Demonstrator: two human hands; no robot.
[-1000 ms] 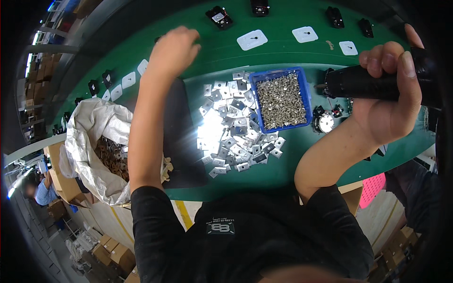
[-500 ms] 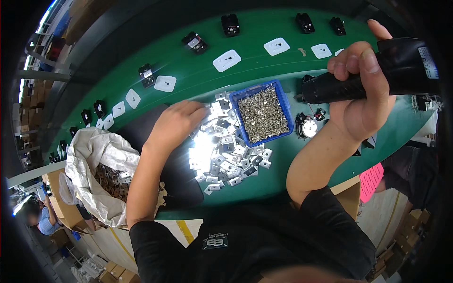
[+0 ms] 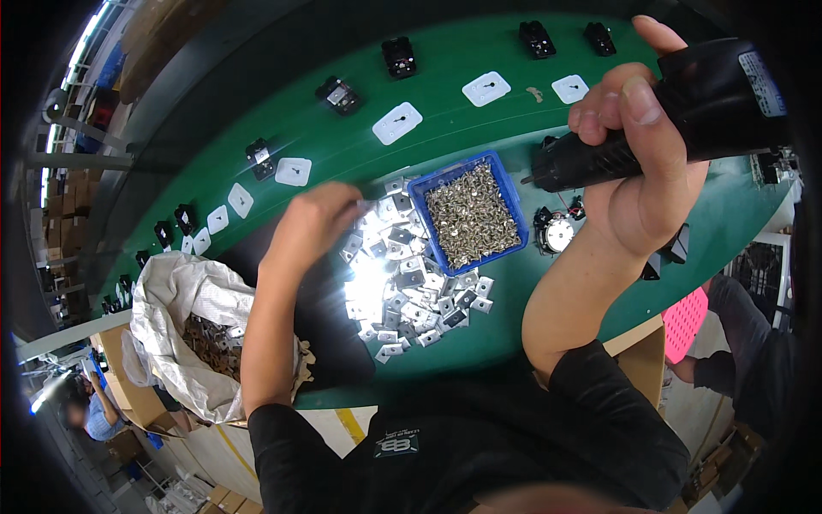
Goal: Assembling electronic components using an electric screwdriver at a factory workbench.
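My right hand (image 3: 655,163) is wrapped round a black electric screwdriver (image 3: 591,161), its thin bit pointing left toward a blue bin (image 3: 421,214) full of small metal screws (image 3: 479,214). My left hand (image 3: 315,221) is over the left edge of a pile of small silver metal plates (image 3: 419,304) with holes. Its fingers are curled together and slightly blurred; whatever is between them is hidden. Right of the bin, below the screwdriver, lies a small black assembly with a round white disc (image 3: 559,234) and wires.
A white woven sack (image 3: 184,283) of small metal parts stands at the left. Beyond, black units (image 3: 398,57) and white trays (image 3: 398,124) line the green belt (image 3: 454,86). A dark mat (image 3: 330,325) lies beside the plates. Another person sits at the right by a pink perforated seat (image 3: 685,324).
My left hand has drawn back slightly to the left, its fingers more curled. My right hand and the screwdriver appear slightly further left and up. Nearby black units and trays shifted slightly in view.
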